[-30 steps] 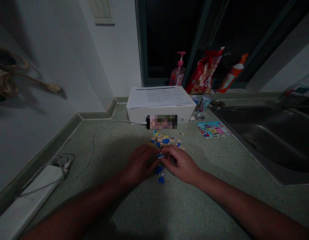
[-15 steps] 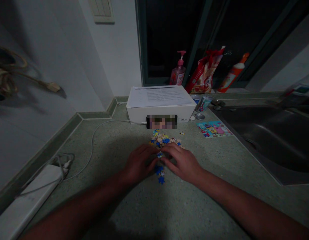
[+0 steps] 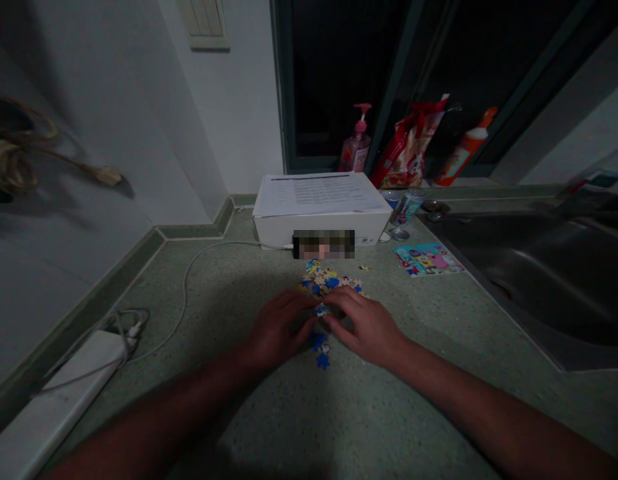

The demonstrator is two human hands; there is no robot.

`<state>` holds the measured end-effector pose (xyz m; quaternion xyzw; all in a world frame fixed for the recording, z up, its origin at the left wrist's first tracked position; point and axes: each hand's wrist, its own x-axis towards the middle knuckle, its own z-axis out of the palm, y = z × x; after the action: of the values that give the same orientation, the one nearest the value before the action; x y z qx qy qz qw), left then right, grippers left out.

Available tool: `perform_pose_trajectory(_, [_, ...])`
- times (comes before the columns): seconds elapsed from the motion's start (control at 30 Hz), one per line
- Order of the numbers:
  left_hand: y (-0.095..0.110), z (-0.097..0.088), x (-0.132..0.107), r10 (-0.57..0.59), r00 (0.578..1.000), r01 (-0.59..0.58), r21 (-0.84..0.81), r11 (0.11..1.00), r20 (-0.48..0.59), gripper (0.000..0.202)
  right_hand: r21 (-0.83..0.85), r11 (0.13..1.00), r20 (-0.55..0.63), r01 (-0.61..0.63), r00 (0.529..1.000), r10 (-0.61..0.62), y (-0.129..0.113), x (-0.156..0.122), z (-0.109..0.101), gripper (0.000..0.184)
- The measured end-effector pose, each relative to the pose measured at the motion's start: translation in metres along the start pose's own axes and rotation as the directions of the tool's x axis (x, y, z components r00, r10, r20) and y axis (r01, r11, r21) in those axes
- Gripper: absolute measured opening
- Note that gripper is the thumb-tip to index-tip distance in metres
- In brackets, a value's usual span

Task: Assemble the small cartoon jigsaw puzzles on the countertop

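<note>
Our left hand (image 3: 279, 328) and right hand (image 3: 363, 327) close over jigsaw pieces (image 3: 321, 280), any hold unclear; seemingly assembling, so next a piece needs seating.

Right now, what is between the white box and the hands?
In the head view, jigsaw puzzle pieces lie between the white box and the left hand and right hand.

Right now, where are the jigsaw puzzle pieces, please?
In the head view, the jigsaw puzzle pieces lie on the green countertop, in front of the white box and between the left hand and right hand; the steel sink is further right.
</note>
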<state>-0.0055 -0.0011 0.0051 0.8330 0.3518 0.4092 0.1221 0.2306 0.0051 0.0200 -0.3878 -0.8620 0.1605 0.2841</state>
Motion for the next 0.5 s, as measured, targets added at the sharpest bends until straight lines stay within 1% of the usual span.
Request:
perform_pose_trajectory(0.1, [-0.0017,0.0007,0.0001,-0.002,1.0,0.002,-0.008,1.0,0.004,0.026,-0.008,1.0,0.005,0.002,1.0,-0.002,0.0006,-0.0006,0.0003,0.028])
perform_pose_trajectory(0.23, [-0.0015,0.0001,0.0004,-0.056,0.997,0.057,-0.018,0.998,0.051,0.023,0.002,1.0,0.023,-0.004,1.0,0.004,0.0005,-0.0007,0.0002,0.03])
perform_pose_trajectory(0.43, [0.0044,-0.003,0.0009,-0.09,0.991,0.092,-0.012,0.996,0.098,0.025,0.018,1.0,0.035,-0.022,0.999,0.021,0.0007,0.0004,0.0004,0.027])
perform_pose_trajectory(0.5, [0.0053,-0.005,0.0019,-0.131,0.987,0.13,0.02,0.991,0.09,0.024,0.004,0.999,0.05,-0.038,0.998,0.038,0.0017,0.0004,0.0011,0.025])
